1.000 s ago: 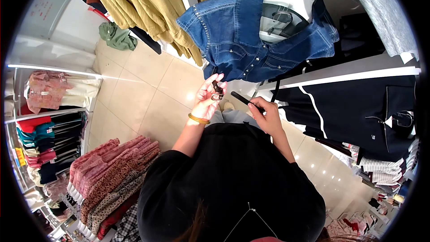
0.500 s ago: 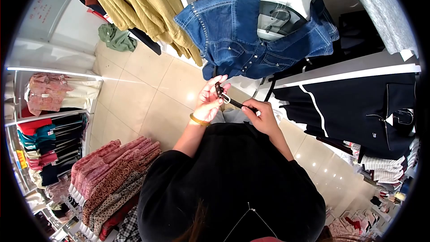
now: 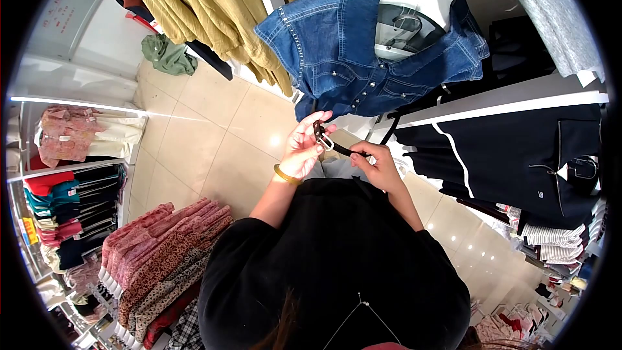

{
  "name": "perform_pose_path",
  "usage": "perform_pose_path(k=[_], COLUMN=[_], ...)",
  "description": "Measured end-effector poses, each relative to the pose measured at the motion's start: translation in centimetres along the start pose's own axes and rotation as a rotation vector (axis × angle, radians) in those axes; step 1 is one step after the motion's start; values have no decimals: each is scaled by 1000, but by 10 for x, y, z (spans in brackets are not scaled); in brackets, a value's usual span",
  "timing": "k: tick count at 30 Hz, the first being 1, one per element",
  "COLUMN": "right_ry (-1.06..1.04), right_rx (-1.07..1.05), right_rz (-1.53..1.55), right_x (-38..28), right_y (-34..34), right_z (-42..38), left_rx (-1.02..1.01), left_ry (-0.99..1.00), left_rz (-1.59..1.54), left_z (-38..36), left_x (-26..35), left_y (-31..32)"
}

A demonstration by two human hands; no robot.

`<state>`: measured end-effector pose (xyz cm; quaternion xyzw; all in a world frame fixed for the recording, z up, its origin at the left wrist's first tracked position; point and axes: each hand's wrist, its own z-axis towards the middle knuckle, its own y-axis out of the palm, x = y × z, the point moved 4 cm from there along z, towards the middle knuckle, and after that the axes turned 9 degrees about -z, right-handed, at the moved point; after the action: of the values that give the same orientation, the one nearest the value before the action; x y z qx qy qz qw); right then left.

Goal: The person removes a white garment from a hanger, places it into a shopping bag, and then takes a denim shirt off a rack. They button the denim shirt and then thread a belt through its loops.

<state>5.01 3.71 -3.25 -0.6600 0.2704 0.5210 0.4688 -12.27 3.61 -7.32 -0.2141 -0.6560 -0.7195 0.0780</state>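
A dark belt (image 3: 341, 150) with a silver-coloured buckle (image 3: 326, 140) stretches between my two hands. My left hand (image 3: 302, 148), with a yellow bangle at the wrist, is closed on the buckle end, thumb against the metal frame. Further along the strap, my right hand (image 3: 378, 167) pinches the belt between thumb and fingers. Just beyond my hands hangs a blue denim garment (image 3: 346, 45) with short sleeves and snap buttons, its hem close to my left fingertips. Part of the strap runs up on the right, past my right hand.
Mustard-coloured garments (image 3: 194, 13) hang at the upper left. A navy garment with a white stripe (image 3: 512, 162) hangs on the right. Patterned clothes (image 3: 162, 253) fill a rack at the lower left. A green cloth (image 3: 168, 54) lies on the tiled floor (image 3: 201, 136).
Both hands keep their hold on the belt. The buckle has turned slightly, and the strap between the hands bows a little more.
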Motion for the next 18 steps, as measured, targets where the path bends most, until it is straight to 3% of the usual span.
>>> perform_pose_path(k=[12,13,15,18], right_ry=[1,6,-50,59], right_rx=[-9,32,172,266], right_rz=[19,8,-58,-187], right_x=[-2,1,8,21], right_y=[2,-2,-13,-46], right_z=[2,1,-1,-10], left_rx=[-31,-30,33,153], left_ry=[14,15,52,142], left_rz=[77,78,376,470], left_z=[-3,-3,-2,-3], left_x=[3,5,17,39], left_y=[6,4,-8,-45])
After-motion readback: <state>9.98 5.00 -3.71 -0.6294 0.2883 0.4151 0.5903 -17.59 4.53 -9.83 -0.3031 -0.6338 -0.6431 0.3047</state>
